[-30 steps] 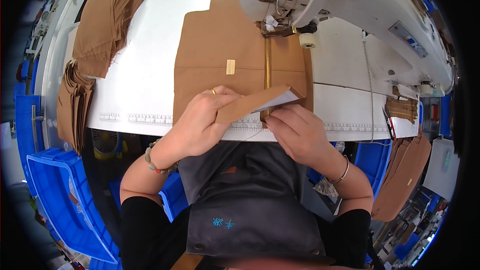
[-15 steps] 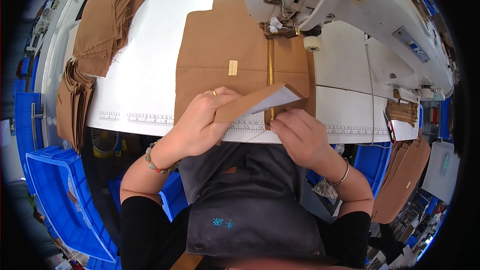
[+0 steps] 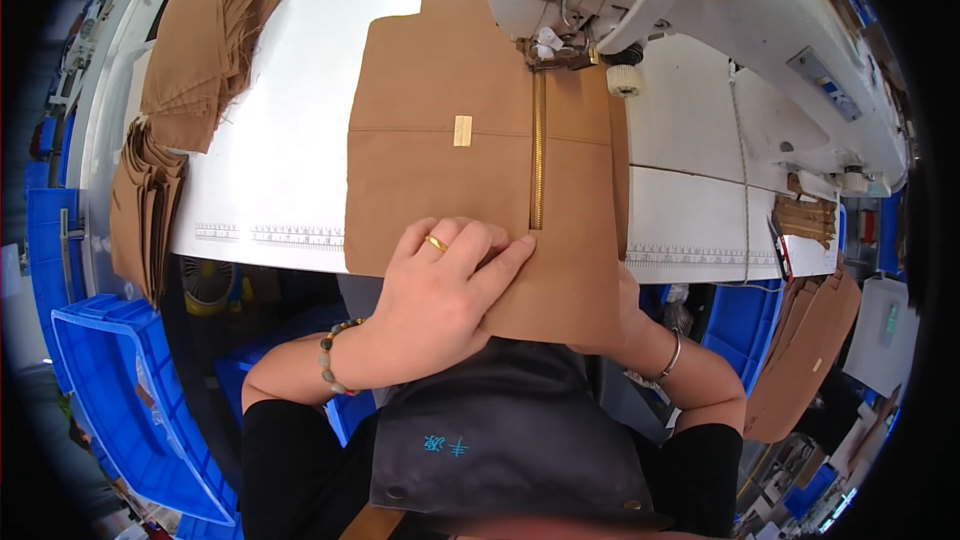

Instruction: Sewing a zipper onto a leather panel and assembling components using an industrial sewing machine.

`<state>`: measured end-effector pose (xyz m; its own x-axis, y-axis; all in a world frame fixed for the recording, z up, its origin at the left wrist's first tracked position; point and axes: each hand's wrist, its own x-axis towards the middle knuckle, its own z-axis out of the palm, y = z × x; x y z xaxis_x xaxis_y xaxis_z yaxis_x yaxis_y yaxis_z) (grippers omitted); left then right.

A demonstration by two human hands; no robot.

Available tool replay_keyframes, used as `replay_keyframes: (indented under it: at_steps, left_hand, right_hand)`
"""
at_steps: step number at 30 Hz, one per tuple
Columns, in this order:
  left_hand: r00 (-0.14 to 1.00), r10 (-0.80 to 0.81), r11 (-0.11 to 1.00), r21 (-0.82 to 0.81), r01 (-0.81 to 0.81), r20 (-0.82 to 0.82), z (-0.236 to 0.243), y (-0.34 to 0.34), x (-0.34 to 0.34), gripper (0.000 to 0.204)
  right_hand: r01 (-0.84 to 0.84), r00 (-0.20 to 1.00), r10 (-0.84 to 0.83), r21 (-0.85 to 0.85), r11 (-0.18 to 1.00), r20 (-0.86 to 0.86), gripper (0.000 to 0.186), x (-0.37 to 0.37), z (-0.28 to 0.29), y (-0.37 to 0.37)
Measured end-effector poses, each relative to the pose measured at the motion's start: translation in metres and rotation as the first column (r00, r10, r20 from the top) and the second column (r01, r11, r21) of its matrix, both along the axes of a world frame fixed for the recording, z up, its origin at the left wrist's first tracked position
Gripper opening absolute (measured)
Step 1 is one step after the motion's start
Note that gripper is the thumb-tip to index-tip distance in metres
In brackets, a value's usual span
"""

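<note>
A brown fabric panel (image 3: 430, 180) lies under the sewing machine's head (image 3: 560, 0), its near part hanging past the table edge. A gold-toothed zipper (image 3: 539, 160) runs through a long slot in it, from the presser foot toward me. My left hand (image 3: 445, 285) rests on the panel with curled, closed fingers, one fingertip pressed beside the slot's near end. Under the panel's right side is my right hand (image 3: 628, 310); the fabric hides its fingers. A small pale tab (image 3: 462, 131) sits on the panel's cross seam.
Stacks of brown fabric pieces (image 3: 205, 50) lie at the far left, with more folded ones (image 3: 147, 205) at the table's left edge. A ruler strip (image 3: 700, 258) follows the near edge. Blue bins (image 3: 130, 390) stand below left; brown panels (image 3: 805, 360) hang at the right.
The panel's near part, folded up before with its pale underside showing, now lies flat toward me. My left hand has moved down onto it; my right hand has gone from the zipper's end to underneath.
</note>
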<state>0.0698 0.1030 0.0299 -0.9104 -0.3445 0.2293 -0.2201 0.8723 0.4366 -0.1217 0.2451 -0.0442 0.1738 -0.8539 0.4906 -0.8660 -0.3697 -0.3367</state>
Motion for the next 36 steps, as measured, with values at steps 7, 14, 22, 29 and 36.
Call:
replay_keyframes:
  at_steps: [7,14,22,29,36]
  left_hand:
    - [1.0,0.016,0.994,-0.112,-0.017,-0.005,-0.01,0.005,-0.001,0.059]
    - [1.0,0.03,0.997,-0.068,-0.03,-0.009,-0.01,0.006,-0.004,0.058]
    - [1.0,0.026,1.0,-0.015,-0.025,0.005,-0.009,0.003,-0.004,0.059]
    - [0.998,-0.009,0.997,-0.08,0.014,0.055,-0.007,0.002,-0.003,0.064]
    - [0.975,-0.061,0.989,-0.121,0.089,0.214,0.005,0.011,0.002,0.097]
  right_hand:
    - [0.046,0.999,-0.046,-0.019,0.999,0.016,0.04,0.004,0.003,0.005]
    - [0.046,0.999,-0.047,-0.032,0.998,-0.026,0.04,0.003,0.002,0.007]
    - [0.039,0.994,-0.044,-0.053,0.998,-0.102,0.041,0.003,0.005,0.006]
    - [0.033,0.994,-0.033,0.001,0.999,-0.104,0.045,0.002,0.007,0.009]
    - [0.022,0.992,-0.013,0.069,0.997,-0.124,0.028,-0.026,0.035,0.02]
